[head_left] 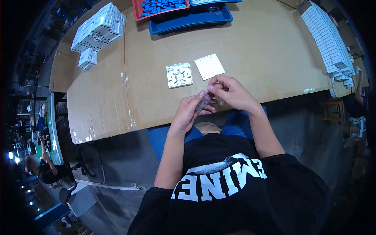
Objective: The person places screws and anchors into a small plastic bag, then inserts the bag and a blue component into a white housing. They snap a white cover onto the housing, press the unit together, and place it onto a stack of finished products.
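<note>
My left hand (189, 110) is closed around a small clear plastic bag (203, 102) with a purplish tint; its contents are too small to make out. At the bag's upper end, my right hand (231, 92) pinches with thumb and forefinger. Just beyond the hands, a white square plastic tray (179, 75) with a moulded pattern inside lies face up on the cardboard-covered table (149, 100). Beside it, to the right, is a flat white square cover (210, 66), close to my right fingers.
Stacked white plastic cases (100, 29) stand at the back left, and a long stack of white pieces (327, 39) lines the right edge. A red bin (138, 11) of blue parts overlaps a blue bin (188, 26) at the back. Another person (47, 166) sits far left.
</note>
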Action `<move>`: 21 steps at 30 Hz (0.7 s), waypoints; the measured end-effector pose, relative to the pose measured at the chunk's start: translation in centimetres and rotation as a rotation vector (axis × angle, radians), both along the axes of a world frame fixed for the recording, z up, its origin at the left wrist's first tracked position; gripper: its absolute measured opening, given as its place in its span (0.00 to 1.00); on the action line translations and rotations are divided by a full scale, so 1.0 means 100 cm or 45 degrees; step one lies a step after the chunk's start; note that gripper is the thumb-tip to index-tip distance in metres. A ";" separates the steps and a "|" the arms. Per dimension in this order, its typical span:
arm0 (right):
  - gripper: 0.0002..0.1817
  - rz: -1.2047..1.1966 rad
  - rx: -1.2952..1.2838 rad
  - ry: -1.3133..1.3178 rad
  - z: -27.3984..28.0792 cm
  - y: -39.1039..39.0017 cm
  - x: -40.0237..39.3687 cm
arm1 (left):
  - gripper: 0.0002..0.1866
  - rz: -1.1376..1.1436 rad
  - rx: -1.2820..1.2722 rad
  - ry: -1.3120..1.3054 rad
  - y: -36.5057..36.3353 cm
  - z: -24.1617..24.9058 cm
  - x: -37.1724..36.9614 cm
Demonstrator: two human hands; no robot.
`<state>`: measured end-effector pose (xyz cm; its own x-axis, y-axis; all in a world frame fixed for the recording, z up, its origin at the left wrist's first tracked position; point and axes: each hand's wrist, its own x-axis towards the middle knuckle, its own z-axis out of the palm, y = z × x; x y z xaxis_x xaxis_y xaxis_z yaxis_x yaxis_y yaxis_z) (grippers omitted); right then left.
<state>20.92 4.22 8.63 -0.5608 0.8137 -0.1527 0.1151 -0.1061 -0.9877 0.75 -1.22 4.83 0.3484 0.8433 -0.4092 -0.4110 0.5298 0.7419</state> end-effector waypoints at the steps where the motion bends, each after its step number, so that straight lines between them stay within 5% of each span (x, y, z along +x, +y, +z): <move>1: 0.13 -0.010 -0.010 -0.055 0.005 -0.001 0.000 | 0.23 0.001 -0.005 0.000 -0.001 0.001 0.000; 6: 0.21 0.203 -0.288 -0.048 0.039 -0.006 -0.002 | 0.23 -0.054 -0.013 -0.261 -0.003 -0.004 -0.002; 11: 0.28 0.425 -0.430 0.021 0.033 -0.001 0.001 | 0.23 -0.133 0.006 -0.188 -0.005 -0.004 -0.002; 21: 0.20 0.260 -0.174 -0.116 0.045 0.011 -0.001 | 0.25 -0.171 0.003 -0.179 -0.003 0.000 -0.001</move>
<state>20.82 5.30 13.16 -0.6902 0.6533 -0.3113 0.2359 -0.2036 -0.9502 0.66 -1.51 4.83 0.5114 0.7865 -0.3464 -0.4365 0.5849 0.6836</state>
